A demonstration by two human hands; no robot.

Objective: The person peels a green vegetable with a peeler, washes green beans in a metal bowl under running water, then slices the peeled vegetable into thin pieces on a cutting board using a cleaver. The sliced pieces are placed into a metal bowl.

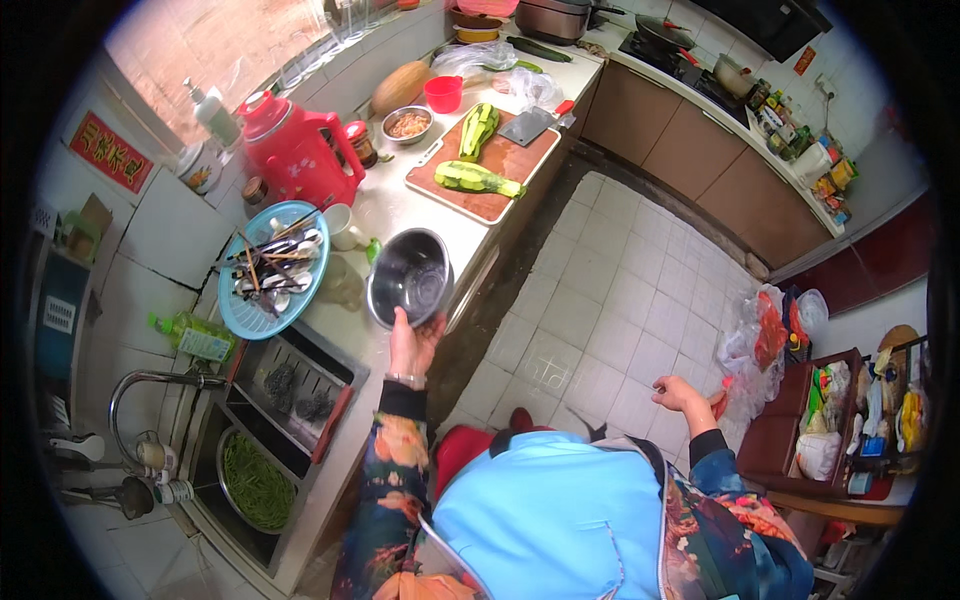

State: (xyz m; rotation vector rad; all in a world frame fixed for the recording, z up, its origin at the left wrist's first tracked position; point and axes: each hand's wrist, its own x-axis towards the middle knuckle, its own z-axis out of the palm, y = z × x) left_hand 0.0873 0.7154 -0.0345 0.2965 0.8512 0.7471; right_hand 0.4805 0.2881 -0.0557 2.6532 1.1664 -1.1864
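Note:
My left hand grips the rim of a round metal bowl, thumb inside and fingers around the outside. No food shows in the bowl, which is tilted towards me at the counter's front edge. My right hand hangs out to the right above the tiled floor, fingers loosely bent, with nothing visible in it. Beyond the bowl, two partly peeled green squashes lie on a brown cutting board with a pale rim. A cleaver with a red handle rests at the board's far right corner.
Left of the bowl are a white mug and a blue basket of chopsticks and spoons. A red thermos jug stands behind them. Green beans fill a basin in the sink. Plastic bags lie right on the floor.

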